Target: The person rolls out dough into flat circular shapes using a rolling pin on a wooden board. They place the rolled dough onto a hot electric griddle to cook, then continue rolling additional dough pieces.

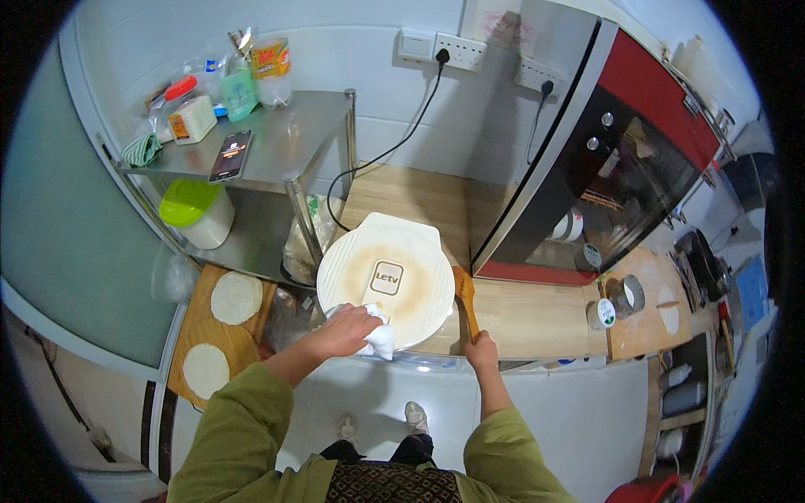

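In the head view, a round white electric griddle stands on the wood-look counter with its lid down and brownish marks on top. My left hand presses a folded white cloth against the griddle's front left edge. To the right of the griddle, my right hand grips the handle of a wooden spatula, whose blade points away from me. Flat round dough sheets lie on wooden boards at the left.
A steel shelf at the back left holds a phone, jars and bags. A black cable runs from the wall socket behind the griddle. A red and black glass-front cabinet stands right. Beyond lies a floured board.
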Motion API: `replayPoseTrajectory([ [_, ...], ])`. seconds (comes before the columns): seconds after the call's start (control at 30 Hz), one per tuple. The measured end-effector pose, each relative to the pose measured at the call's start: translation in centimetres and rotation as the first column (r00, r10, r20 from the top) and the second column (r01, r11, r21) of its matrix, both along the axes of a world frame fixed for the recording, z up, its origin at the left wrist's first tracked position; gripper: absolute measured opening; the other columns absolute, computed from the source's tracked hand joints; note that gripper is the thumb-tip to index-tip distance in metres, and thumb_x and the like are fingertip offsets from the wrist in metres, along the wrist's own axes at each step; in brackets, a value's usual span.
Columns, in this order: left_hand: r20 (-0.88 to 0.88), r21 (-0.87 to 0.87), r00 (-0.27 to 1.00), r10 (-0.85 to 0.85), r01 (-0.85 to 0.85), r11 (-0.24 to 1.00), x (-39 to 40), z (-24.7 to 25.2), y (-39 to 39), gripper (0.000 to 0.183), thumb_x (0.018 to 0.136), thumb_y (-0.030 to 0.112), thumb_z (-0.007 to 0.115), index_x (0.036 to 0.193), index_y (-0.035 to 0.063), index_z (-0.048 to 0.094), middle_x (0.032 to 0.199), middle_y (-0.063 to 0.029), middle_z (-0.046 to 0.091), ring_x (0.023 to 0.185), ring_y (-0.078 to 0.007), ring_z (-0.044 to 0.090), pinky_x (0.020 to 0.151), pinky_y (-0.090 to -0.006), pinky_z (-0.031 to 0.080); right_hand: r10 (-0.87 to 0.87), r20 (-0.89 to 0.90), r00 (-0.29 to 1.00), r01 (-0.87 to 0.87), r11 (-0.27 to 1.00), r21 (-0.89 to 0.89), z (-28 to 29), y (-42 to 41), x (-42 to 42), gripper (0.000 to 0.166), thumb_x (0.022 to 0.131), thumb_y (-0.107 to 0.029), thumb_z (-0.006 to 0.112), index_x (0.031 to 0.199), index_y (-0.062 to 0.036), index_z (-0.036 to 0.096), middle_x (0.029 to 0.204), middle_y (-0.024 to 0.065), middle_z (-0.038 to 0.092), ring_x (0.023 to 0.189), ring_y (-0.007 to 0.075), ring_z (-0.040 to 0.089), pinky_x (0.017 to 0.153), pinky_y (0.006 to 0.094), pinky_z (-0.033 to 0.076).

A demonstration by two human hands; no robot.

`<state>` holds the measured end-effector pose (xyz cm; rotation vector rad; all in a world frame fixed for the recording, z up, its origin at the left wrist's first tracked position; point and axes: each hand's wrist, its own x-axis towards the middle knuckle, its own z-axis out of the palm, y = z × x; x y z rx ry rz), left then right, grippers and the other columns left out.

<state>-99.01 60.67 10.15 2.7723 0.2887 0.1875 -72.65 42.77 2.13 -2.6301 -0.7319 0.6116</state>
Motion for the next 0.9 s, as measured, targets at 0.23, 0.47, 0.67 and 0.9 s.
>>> replayPoseTrajectory([
  [0.23,0.131,-0.022,0.991,-0.023,0.026,0.999,-0.6,-1.1,0.4,0.036,0.066,0.009,0.059,0.102,0.0096,0.053,0.091,-0.0082,0.057,0.088,-0.0262,0.051,0.076,-0.037,0.037,-0.186,-0.027,0.982,0.187,0.948,0.258,-1.3,-7.4,-5.2,0.026,0.072,-0.02,0.061,0.086,-0.0007,0.051,0.083,0.021,0.06,0.078,0.0368,0.057,0.069,0.0424,0.046],
  [0.47,0.102,-0.252,0.987,0.121,-0.092,0.963,1.6,8.2,3.9,0.04,0.067,0.009,0.061,0.106,0.0091,0.053,0.096,-0.0119,0.057,0.091,-0.0266,0.054,0.08,-0.0362,0.043,-0.297,-0.289,0.91,0.399,0.815,0.42,0.3,-12.5,-10.6,0.028,0.071,-0.02,0.069,0.08,0.0003,0.052,0.067,0.0103,0.057,0.059,0.0166,0.052,0.056,0.03,0.044],
  [0.67,0.074,-0.289,0.978,0.197,-0.168,0.943,6.8,18.4,11.1,0.043,0.064,0.009,0.065,0.105,0.0052,0.054,0.096,-0.0118,0.06,0.089,-0.0211,0.056,0.078,-0.0312,0.044,-0.263,-0.364,0.894,0.431,0.73,0.531,3.2,-12.6,-12.6,0.033,0.069,-0.026,0.072,0.08,-0.0007,0.054,0.06,0.0058,0.055,0.05,0.0109,0.048,0.047,0.0256,0.041],
  [0.9,0.066,-0.05,0.962,0.264,-0.261,0.964,12.6,22.2,21.1,0.042,0.061,0.016,0.07,0.1,0.0039,0.059,0.092,-0.0114,0.062,0.087,-0.0203,0.057,0.077,-0.0304,0.044,-0.234,-0.305,0.923,0.362,0.795,0.487,6.7,-9.0,-10.3,0.036,0.068,-0.032,0.072,0.082,-0.0031,0.054,0.054,0.0054,0.055,0.045,0.0119,0.051,0.043,0.026,0.042],
])
